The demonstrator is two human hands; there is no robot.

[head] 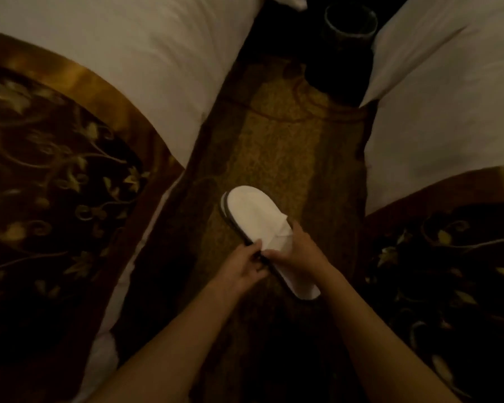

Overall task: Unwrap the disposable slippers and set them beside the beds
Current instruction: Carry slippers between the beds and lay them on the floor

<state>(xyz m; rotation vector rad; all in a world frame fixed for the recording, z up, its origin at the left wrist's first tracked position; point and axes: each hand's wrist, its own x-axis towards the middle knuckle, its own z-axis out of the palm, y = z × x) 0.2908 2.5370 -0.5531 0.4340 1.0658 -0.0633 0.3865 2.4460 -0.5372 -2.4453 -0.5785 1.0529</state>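
Both grips, left hand and right hand, clasped around flat white slippers (soft, oval-toed, dark-edged) above patterned carpet.

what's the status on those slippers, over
Left hand and right hand both gripping the stacked white slippers, held over the carpet between the beds. No wrapper visible. Bin far ahead, path open.
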